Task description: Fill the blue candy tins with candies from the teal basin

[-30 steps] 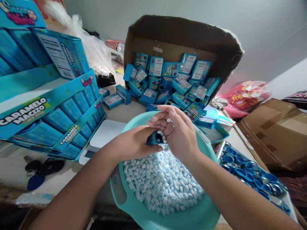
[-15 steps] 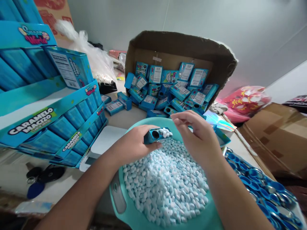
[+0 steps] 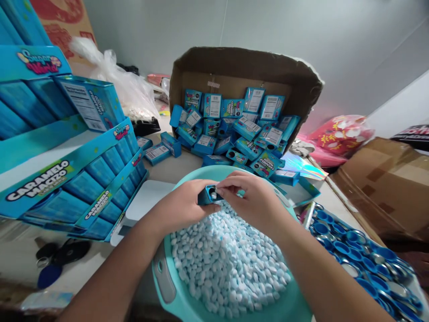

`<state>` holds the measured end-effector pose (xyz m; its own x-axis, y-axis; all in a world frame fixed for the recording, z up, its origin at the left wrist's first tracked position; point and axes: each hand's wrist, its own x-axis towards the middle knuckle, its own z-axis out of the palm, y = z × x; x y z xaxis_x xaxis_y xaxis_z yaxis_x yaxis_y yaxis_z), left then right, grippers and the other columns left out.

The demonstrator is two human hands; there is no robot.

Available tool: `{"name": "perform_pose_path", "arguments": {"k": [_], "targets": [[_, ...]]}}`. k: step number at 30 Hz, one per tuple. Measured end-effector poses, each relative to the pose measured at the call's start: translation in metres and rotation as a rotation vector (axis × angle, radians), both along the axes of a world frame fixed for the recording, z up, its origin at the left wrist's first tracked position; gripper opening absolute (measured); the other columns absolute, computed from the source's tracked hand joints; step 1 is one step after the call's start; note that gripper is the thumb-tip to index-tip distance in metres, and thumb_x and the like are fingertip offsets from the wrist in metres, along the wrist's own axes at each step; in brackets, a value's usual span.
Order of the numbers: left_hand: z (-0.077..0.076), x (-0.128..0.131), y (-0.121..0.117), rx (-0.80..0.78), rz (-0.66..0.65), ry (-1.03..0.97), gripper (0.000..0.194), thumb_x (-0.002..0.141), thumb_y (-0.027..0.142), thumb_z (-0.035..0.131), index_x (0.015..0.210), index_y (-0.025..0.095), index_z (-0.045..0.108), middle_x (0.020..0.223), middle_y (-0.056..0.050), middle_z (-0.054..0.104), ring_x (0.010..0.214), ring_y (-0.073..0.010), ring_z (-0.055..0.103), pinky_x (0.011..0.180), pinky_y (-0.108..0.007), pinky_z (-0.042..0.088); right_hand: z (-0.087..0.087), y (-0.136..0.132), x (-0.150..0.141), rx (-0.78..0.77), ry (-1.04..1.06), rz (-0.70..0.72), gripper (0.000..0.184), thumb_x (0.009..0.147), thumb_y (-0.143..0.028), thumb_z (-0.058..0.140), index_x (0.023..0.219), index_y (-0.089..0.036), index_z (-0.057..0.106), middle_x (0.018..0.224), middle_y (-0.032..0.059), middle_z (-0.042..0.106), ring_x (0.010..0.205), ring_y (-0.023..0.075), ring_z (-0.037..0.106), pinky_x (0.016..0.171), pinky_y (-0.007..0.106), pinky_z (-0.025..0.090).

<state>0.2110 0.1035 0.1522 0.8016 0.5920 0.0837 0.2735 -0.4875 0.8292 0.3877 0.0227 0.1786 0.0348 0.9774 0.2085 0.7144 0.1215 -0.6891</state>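
Observation:
A small blue candy box (image 3: pixel 203 197) is gripped in my left hand (image 3: pixel 181 205), its end with a round hole turned up. My right hand (image 3: pixel 256 199) has thumb and fingers pinched together at that hole, touching a pale candy (image 3: pixel 213 195) in the opening. How many candies the fingers hold is hidden. Both hands are above a turquoise tub (image 3: pixel 194 172) heaped with light blue and white candies (image 3: pixel 231 264).
Behind the tub a cardboard carton (image 3: pixel 241 60) lies open with several blue candy boxes spilling out. Display trays (image 3: pixel 83 174) of blue boxes are stacked at left, beside a white scale (image 3: pixel 150 199). Blue-rimmed lids (image 3: pixel 355 255) fill a container at right.
My right hand has come down and left from above the tub to the box's hole. The candies heaped on the box end are no longer visible there.

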Motion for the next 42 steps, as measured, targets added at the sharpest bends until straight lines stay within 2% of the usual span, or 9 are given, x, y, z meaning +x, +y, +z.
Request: {"name": "perform_pose_path", "arguments": {"k": [8,18,22,25,28,30,32,38,42], "targets": [[0.001,-0.001,0.001,-0.019,-0.016,-0.128,0.045,0.086,0.038,0.071,0.13,0.026,0.065,0.122,-0.003,0.073,0.111,-0.0252,0.067,0.093,-0.034,0.052,-0.006,0.003,-0.002,0.04,0.606,0.091,0.018,0.084,-0.025,0.074,0.101,-0.019,0.071,0.094,0.0049,0.071,0.09,0.0185,0.068,0.076,0.03,0.056],[0.004,0.001,-0.001,-0.031,0.036,-0.133,0.046,0.087,0.039,0.07,0.13,0.025,0.064,0.125,-0.005,0.071,0.113,-0.0268,0.066,0.096,-0.036,0.052,-0.015,0.006,-0.01,0.137,0.656,0.023,0.039,0.08,-0.026,0.081,0.114,-0.025,0.065,0.112,0.0043,0.069,0.11,0.0203,0.068,0.084,0.031,0.062],[0.0,0.002,0.0,-0.033,0.126,-0.231,0.048,0.086,0.036,0.072,0.131,0.024,0.063,0.127,-0.005,0.07,0.115,-0.0253,0.067,0.1,-0.036,0.051,-0.007,0.006,0.009,0.248,0.411,-0.068,0.024,0.085,-0.039,0.076,0.103,-0.024,0.069,0.109,0.0049,0.069,0.103,0.0213,0.069,0.084,0.034,0.059],[-0.007,0.002,0.003,-0.036,0.239,-0.287,0.049,0.085,0.037,0.072,0.13,0.021,0.062,0.126,-0.007,0.07,0.116,-0.0253,0.066,0.102,-0.037,0.052,-0.002,-0.01,0.013,0.007,0.049,-0.105,0.037,0.095,-0.056,0.057,0.091,-0.021,0.071,0.095,0.0086,0.071,0.088,0.0268,0.069,0.075,0.042,0.057],[-0.012,0.002,0.006,-0.077,0.319,-0.315,0.052,0.085,0.041,0.071,0.131,0.02,0.061,0.127,-0.009,0.07,0.118,-0.0261,0.066,0.102,-0.039,0.052,-0.011,-0.043,-0.008,-0.28,-0.266,0.047,0.059,0.095,-0.066,0.048,0.12,-0.017,0.07,0.119,0.0196,0.07,0.105,0.0403,0.067,0.086,0.058,0.054],[-0.013,0.002,0.006,-0.101,0.315,-0.315,0.051,0.085,0.041,0.072,0.131,0.02,0.061,0.126,-0.009,0.071,0.117,-0.0263,0.066,0.101,-0.039,0.053,-0.024,-0.065,-0.027,-0.333,-0.39,0.221,0.085,0.088,-0.074,0.054,0.148,-0.014,0.052,0.147,0.026,0.052,0.129,0.0494,0.053,0.099,0.067,0.048],[-0.013,0.002,0.006,-0.104,0.297,-0.316,0.05,0.085,0.04,0.072,0.13,0.02,0.062,0.125,-0.009,0.071,0.115,-0.0261,0.067,0.1,-0.039,0.054,-0.04,-0.076,-0.039,-0.346,-0.475,0.363,0.099,0.082,-0.077,0.06,0.156,-0.015,0.041,0.158,0.0261,0.037,0.142,0.0518,0.037,0.109,0.069,0.039],[-0.011,0.001,0.006,-0.063,0.313,-0.3,0.051,0.085,0.043,0.071,0.13,0.021,0.062,0.125,-0.009,0.071,0.115,-0.0263,0.067,0.1,-0.038,0.054,-0.069,-0.04,-0.015,-0.318,-0.597,0.365,0.08,0.09,-0.049,0.07,0.158,-0.022,0.038,0.158,0.0252,0.037,0.144,0.0415,0.038,0.113,0.055,0.04],[-0.013,0.001,0.007,-0.023,0.304,-0.302,0.05,0.085,0.041,0.071,0.13,0.02,0.063,0.124,-0.009,0.071,0.115,-0.0265,0.066,0.1,-0.038,0.054,-0.077,-0.004,0.007,-0.287,-0.601,0.342,0.096,0.073,-0.046,0.086,0.154,-0.017,0.042,0.148,0.0258,0.045,0.134,0.0421,0.046,0.109,0.053,0.042]]}}
